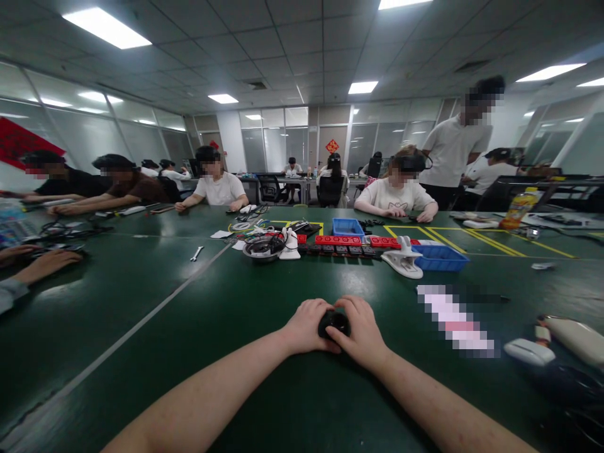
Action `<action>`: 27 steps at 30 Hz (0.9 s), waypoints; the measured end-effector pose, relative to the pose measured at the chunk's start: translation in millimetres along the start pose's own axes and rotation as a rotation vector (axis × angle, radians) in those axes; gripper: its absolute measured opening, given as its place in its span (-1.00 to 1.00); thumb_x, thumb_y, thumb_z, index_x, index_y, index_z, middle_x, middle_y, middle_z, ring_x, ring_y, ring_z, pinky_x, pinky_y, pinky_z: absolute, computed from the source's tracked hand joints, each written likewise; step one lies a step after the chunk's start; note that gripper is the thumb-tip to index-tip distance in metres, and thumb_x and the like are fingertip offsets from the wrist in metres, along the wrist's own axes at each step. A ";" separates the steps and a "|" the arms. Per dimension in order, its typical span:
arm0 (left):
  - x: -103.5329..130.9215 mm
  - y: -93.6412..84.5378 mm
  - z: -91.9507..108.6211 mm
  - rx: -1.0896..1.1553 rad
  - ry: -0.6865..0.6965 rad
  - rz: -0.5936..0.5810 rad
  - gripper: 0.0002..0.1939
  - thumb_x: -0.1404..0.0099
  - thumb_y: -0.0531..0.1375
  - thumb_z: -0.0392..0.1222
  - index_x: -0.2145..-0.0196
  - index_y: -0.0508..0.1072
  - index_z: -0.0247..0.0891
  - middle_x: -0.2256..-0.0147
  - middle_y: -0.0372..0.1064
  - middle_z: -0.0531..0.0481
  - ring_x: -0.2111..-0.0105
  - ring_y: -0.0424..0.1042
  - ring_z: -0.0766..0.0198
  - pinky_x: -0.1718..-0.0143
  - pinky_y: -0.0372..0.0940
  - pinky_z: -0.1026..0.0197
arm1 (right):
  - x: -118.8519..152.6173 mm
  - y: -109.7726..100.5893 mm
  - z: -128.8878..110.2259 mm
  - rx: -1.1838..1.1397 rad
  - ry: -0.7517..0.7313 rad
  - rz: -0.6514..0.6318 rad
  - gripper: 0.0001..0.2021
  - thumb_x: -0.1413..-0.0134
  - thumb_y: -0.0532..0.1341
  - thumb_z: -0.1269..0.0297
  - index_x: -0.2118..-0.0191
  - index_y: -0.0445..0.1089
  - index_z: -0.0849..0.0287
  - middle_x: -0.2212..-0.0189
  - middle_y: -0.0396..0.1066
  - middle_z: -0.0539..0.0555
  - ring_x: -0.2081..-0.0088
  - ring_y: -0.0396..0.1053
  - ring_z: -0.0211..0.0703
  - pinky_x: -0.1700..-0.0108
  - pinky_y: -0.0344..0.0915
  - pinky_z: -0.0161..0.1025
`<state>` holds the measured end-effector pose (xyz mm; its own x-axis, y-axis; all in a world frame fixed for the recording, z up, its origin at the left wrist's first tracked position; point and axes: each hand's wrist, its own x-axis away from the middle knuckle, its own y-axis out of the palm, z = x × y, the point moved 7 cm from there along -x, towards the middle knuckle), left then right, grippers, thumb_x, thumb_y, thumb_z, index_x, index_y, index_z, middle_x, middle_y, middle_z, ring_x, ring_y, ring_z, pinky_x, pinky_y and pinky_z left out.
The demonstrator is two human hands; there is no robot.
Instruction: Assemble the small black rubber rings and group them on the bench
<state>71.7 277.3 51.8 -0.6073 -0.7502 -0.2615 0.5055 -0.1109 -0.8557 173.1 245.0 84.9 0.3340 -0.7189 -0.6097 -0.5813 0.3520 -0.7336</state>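
Note:
A small black round object [335,323] with a glossy top is held between both hands, low over the green table [245,396]; its exact kind does not show. My left hand [307,325] is closed around its left side, fingers curled over the far edge. From the right, my right hand [362,332] grips it too, with the thumb lying across the near part of the top. The hands hide much of its sides, and whether it touches the table I cannot tell.
Ahead stand red-and-black strips [344,245], a blue tray [441,258], a white clamp [404,261] and a dark bowl [262,248]. A wrench [197,253] lies left; a white case [529,352] lies right. A co-worker's hand [51,267] rests at far left.

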 end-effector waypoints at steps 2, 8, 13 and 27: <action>0.3 0.4 2.3 -0.026 0.003 0.011 -0.25 0.25 0.32 0.17 0.11 0.25 -0.20 0.12 0.20 -0.06 0.08 0.19 0.06 -0.05 -0.03 -0.03 | -1.0 4.1 1.4 0.015 0.023 -0.027 -0.65 0.11 0.18 0.04 0.26 0.24 0.20 0.28 0.26 0.13 0.22 0.20 -0.02 0.17 0.15 -0.07; 0.8 1.7 1.9 -0.083 -0.073 0.048 -0.52 0.10 0.27 0.03 0.23 0.32 -0.23 0.20 0.23 -0.04 0.12 0.22 0.10 -0.12 -0.15 -0.07 | -2.0 8.1 -2.6 0.031 0.050 -0.093 -0.78 0.07 0.19 0.17 0.31 0.26 0.17 0.35 0.24 0.08 0.28 0.20 -0.07 0.22 0.15 -0.12; 1.0 4.2 6.6 -0.068 -0.072 0.033 -0.58 0.04 0.23 -0.06 0.20 0.34 -0.24 0.23 0.26 -0.04 0.15 0.24 0.10 -0.10 -0.12 -0.07 | -2.2 5.9 -6.8 -0.026 0.028 -0.110 -0.84 0.06 0.17 0.27 0.30 0.29 0.17 0.34 0.24 0.08 0.26 0.19 -0.08 0.19 0.13 -0.11; 0.6 4.8 9.5 -0.014 0.095 -0.080 -0.44 0.04 0.25 0.07 0.09 0.27 -0.16 0.10 0.20 -0.05 0.08 0.18 0.08 0.01 0.09 0.01 | 0.8 -4.3 -15.9 -0.275 -0.160 -0.031 -0.80 0.07 0.04 0.35 0.25 0.27 0.16 0.21 0.27 0.12 0.14 0.19 -0.05 0.08 0.13 -0.04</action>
<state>79.5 270.1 51.8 -0.7007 -0.6744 -0.2327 0.4450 -0.1582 -0.8815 164.1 233.4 92.3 0.4540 -0.6159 -0.6438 -0.7405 0.1409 -0.6571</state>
